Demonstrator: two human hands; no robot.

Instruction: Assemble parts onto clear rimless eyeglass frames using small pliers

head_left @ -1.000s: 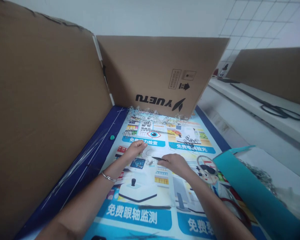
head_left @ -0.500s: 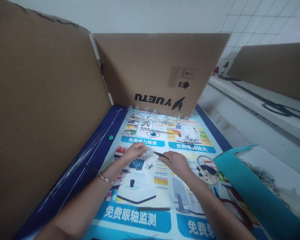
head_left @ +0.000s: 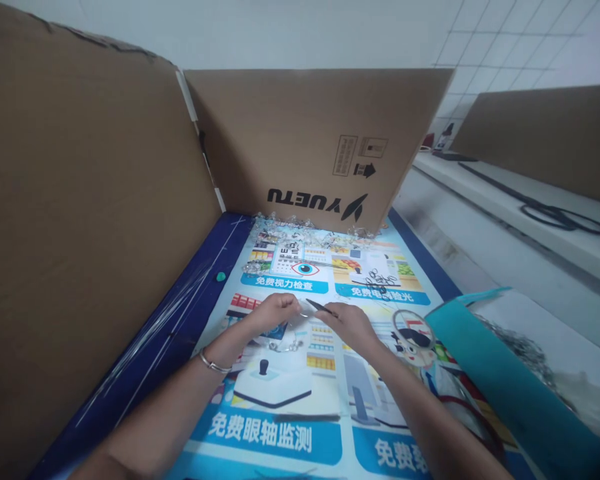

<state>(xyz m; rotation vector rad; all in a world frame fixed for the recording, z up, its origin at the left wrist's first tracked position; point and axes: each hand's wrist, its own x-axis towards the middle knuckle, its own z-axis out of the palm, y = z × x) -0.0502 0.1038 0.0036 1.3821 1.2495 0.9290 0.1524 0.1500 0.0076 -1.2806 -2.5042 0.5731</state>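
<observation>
My left hand (head_left: 280, 310) is closed, its fingertips pinched on a thin pale wire (head_left: 304, 315) that bends toward my other hand. Below those fingers hangs or lies a loop with small clear beads (head_left: 286, 345); I cannot tell whether it joins the wire. My right hand (head_left: 347, 323) is wrapped round a slim dark pointed tool (head_left: 319, 306), its kind unclear. The tool's tip points left and lies close to the left fingertips. Both hands are over the printed poster sheet (head_left: 325, 393) on the table.
Cardboard panels (head_left: 300, 133) stand at the back and left. Clear beaded pieces (head_left: 300, 230) line the back. Dark rings (head_left: 377, 283) lie beyond my right hand. Straight wires (head_left: 150, 327) run along the left edge. A teal box (head_left: 500, 360) holding wire pieces is at right.
My left hand has moved slightly right and the hands are closer together. The thin wire now bends between them, and the beaded loop shows lower, beneath the left hand.
</observation>
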